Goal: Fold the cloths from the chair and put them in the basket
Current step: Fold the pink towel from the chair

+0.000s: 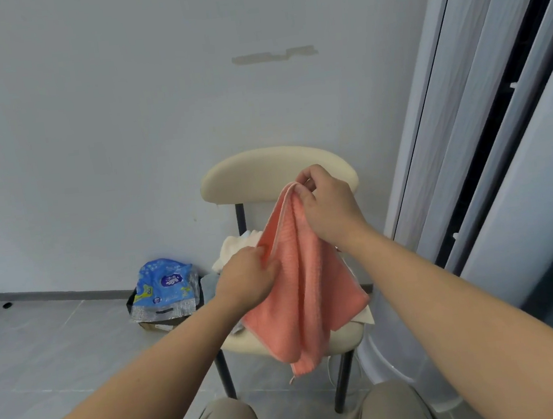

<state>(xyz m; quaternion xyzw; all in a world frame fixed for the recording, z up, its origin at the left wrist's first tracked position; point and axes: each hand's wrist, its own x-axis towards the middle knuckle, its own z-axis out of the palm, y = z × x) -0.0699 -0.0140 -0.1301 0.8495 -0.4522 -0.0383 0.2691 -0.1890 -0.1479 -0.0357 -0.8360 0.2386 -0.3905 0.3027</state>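
Head view: R hand [328,203] pinches the top corner of the pink cloth [307,292] btwn thumb & fingertips, raised in front of the chair [274,171] backrest. L hand [246,276] grips the cloth's left edge lower down, fingers curled round it. Cloth hangs in the air over the seat in loose folds, bottom corners uneven. Pale cloths [235,252] lie on the seat behind it. Basket: can't tell where; the dark container under the blue pack [163,287] on the floor may be it. To fold well, prob. run L hand along the edge to a corner, pull taut & match corners before halving, else layers skew.
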